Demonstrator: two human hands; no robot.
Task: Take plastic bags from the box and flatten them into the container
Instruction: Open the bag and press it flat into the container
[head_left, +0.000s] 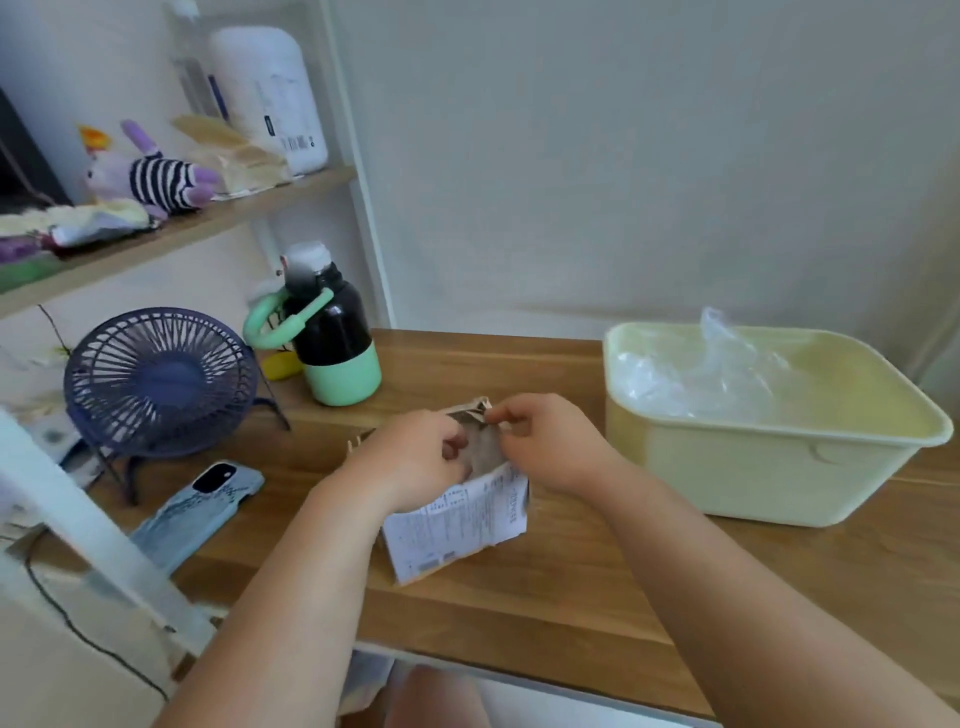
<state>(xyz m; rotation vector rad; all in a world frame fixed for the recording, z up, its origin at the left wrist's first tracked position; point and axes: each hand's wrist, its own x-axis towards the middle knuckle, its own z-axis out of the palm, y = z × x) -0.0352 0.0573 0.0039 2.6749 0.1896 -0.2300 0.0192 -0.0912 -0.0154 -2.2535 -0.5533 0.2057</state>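
Observation:
A small cardboard box (460, 525) with a white printed label stands on the wooden table, near the middle. My left hand (415, 462) reaches into its open top with curled fingers; what it holds is hidden. My right hand (545, 441) pinches the box's far upper flap. To the right stands a pale yellow plastic container (753, 467). Clear plastic bags (711, 374) lie crumpled inside it, one corner sticking up above the rim.
A black and green bottle (332, 343) stands behind the box. A dark blue desk fan (158, 384) and a phone (200, 512) in a light blue case lie to the left. A shelf (171, 228) with toys hangs above.

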